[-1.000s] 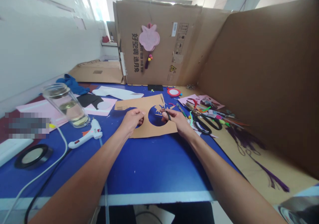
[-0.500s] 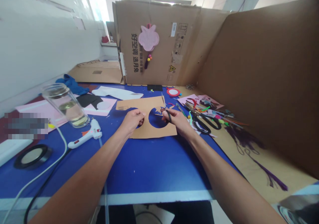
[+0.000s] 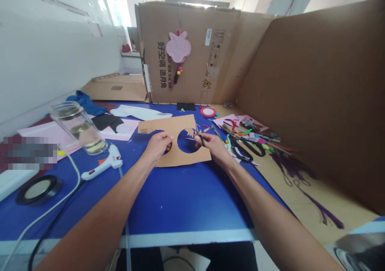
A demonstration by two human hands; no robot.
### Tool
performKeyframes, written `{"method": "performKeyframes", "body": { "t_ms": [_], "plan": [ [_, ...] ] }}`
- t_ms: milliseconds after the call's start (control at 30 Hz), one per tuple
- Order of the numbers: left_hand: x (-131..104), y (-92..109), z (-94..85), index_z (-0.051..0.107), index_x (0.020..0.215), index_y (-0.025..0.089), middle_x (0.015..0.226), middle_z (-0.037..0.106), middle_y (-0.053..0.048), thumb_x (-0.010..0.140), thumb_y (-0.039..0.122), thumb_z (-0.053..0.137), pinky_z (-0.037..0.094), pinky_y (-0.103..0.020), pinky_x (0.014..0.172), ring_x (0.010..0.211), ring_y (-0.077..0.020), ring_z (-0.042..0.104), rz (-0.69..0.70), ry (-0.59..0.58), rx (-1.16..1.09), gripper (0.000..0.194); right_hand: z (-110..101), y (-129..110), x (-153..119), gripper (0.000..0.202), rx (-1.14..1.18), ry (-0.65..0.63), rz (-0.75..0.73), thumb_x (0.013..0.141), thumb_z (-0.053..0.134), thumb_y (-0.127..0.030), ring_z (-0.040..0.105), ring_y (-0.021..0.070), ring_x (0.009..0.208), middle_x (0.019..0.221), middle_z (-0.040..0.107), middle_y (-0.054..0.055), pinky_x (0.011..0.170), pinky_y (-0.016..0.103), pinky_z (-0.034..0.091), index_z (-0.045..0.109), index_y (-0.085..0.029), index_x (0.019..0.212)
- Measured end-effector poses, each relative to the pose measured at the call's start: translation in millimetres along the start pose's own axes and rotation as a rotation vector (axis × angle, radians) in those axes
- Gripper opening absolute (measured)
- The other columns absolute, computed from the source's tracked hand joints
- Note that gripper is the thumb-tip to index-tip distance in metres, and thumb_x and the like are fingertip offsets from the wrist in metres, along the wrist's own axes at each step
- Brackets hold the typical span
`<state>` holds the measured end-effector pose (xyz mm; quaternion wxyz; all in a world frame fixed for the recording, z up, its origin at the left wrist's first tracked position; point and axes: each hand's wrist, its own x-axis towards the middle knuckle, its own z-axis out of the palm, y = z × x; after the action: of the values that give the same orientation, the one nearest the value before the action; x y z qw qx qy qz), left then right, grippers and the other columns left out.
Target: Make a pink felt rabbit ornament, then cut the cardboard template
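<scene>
My left hand (image 3: 159,145) pinches a sheet of brown cardboard (image 3: 192,159) between two round cut-outs. Through the right cut-out the blue tabletop shows, with small cardboard scraps (image 3: 190,132) at its far side. My right hand (image 3: 210,142) is closed around small black-handled scissors (image 3: 201,139). Their blades point away from me at the cardboard's right edge, by the right cut-out. Whether the blades are apart is too small to tell. A larger pair of black-handled scissors (image 3: 243,149) lies just right of my right hand.
On the left are a white glue gun (image 3: 105,164), a tilted-looking glass of liquid (image 3: 87,132) and a roll of black tape (image 3: 37,190). Craft scraps and purple tassels (image 3: 323,210) lie on the right. Tall cardboard panels (image 3: 192,54) stand behind and to the right.
The scissors in my right hand have shifted slightly, their blades now closer to the cardboard's right edge. My left hand keeps its pinch on the sheet. The view has moved a little.
</scene>
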<state>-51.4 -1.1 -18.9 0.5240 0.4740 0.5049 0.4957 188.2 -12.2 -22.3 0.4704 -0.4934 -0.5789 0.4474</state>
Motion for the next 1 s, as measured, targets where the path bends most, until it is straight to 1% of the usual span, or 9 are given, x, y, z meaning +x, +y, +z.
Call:
{"method": "performKeyframes", "body": {
  "t_ms": [100, 167, 267, 333, 433, 600, 733, 933, 1000],
  "plan": [
    [1.1, 1.1, -1.7, 0.062, 0.065, 0.018, 0.058, 0.057, 0.001, 0.081, 0.025, 0.080, 0.041, -0.021, 0.054, 0.052, -0.0095, 0.051, 0.011, 0.024, -0.014, 0.025, -1.5, 3.0, 1.7, 0.061, 0.049, 0.008, 0.030, 0.067, 0.093, -0.070, 0.062, 0.0199, 0.078, 0.078, 0.075, 0.002, 0.079, 0.034, 0.048, 0.085, -0.017, 0.097],
    [1.8, 2.3, -2.8, 0.062, 0.065, 0.018, 0.058, 0.057, 0.001, 0.080, 0.024, 0.081, 0.041, -0.021, 0.054, 0.052, -0.0093, 0.051, 0.019, 0.035, -0.019, 0.025, -2.1, 5.0, 3.1, 0.063, 0.112, 0.012, 0.051, 0.065, 0.095, -0.067, 0.064, 0.0196, 0.079, 0.082, 0.077, 0.002, 0.080, 0.033, 0.049, 0.085, -0.018, 0.104],
    [2.8, 4.5, -5.0, 0.060, 0.064, 0.018, 0.057, 0.056, 0.002, 0.080, 0.025, 0.082, 0.040, -0.021, 0.053, 0.051, -0.0087, 0.049, 0.025, 0.060, -0.022, 0.028, -3.2, 6.4, 4.0, 0.062, 0.176, -0.006, 0.092, 0.066, 0.097, -0.060, 0.067, 0.0195, 0.080, 0.092, 0.081, 0.003, 0.078, 0.032, 0.050, 0.085, -0.020, 0.111],
    [3.9, 5.8, -7.1, 0.060, 0.064, 0.018, 0.057, 0.055, 0.002, 0.080, 0.025, 0.082, 0.040, -0.021, 0.053, 0.051, -0.0087, 0.048, 0.038, 0.089, -0.026, 0.028, -5.2, 6.4, 4.1, 0.058, 0.170, -0.018, 0.114, 0.068, 0.097, -0.058, 0.067, 0.0184, 0.077, 0.095, 0.082, 0.003, 0.072, 0.030, 0.050, 0.086, -0.022, 0.112],
    [6.1, 7.5, -10.9, 0.062, 0.067, 0.017, 0.060, 0.058, 0.001, 0.083, 0.022, 0.077, 0.042, -0.020, 0.054, 0.054, -0.0091, 0.052, 0.070, 0.140, -0.046, 0.022, -11.3, 5.3, 4.0, 0.053, 0.101, -0.012, 0.119, 0.068, 0.097, -0.057, 0.063, 0.0157, 0.072, 0.091, 0.081, 0.001, 0.064, 0.027, 0.045, 0.087, -0.024, 0.108],
    [9.1, 9.1, -14.7, 0.062, 0.067, 0.018, 0.059, 0.058, 0.001, 0.084, 0.019, 0.074, 0.042, -0.021, 0.054, 0.053, -0.0096, 0.052, 0.082, 0.215, -0.060, 0.021, -21.6, 1.9, 2.8, 0.052, 0.067, -0.065, 0.094, 0.069, 0.097, -0.058, 0.061, 0.0150, 0.072, 0.078, 0.074, -0.001, 0.064, 0.025, 0.044, 0.085, -0.024, 0.106],
    [9.1, 8.5, -15.2, 0.061, 0.066, 0.018, 0.058, 0.056, 0.003, 0.083, 0.020, 0.075, 0.040, -0.021, 0.053, 0.052, -0.0092, 0.051, 0.096, 0.208, -0.058, 0.022, -21.8, 1.7, 2.2, 0.050, 0.077, -0.064, 0.087, 0.071, 0.096, -0.061, 0.060, 0.0154, 0.072, 0.077, 0.071, -0.001, 0.064, 0.026, 0.044, 0.084, -0.023, 0.099],
    [10.7, 5.1, -16.1, 0.063, 0.067, 0.018, 0.059, 0.059, 0.001, 0.082, 0.022, 0.075, 0.041, -0.021, 0.054, 0.053, -0.0100, 0.053, 0.115, 0.194, -0.040, 0.019, -19.7, 3.3, 2.5, 0.052, 0.157, -0.008, 0.058, 0.075, 0.093, -0.065, 0.060, 0.0147, 0.072, 0.081, 0.071, -0.001, 0.066, 0.027, 0.046, 0.085, -0.024, 0.105],
    [11.0, 3.9, -15.9, 0.063, 0.067, 0.018, 0.059, 0.060, 0.001, 0.081, 0.021, 0.075, 0.042, -0.021, 0.055, 0.053, -0.0101, 0.053, 0.111, 0.177, -0.035, 0.018, -18.5, 1.9, 2.3, 0.054, 0.179, 0.014, 0.045, 0.073, 0.095, -0.065, 0.060, 0.0147, 0.071, 0.084, 0.073, 0.000, 0.066, 0.028, 0.047, 0.085, -0.024, 0.107]
  ]
}}
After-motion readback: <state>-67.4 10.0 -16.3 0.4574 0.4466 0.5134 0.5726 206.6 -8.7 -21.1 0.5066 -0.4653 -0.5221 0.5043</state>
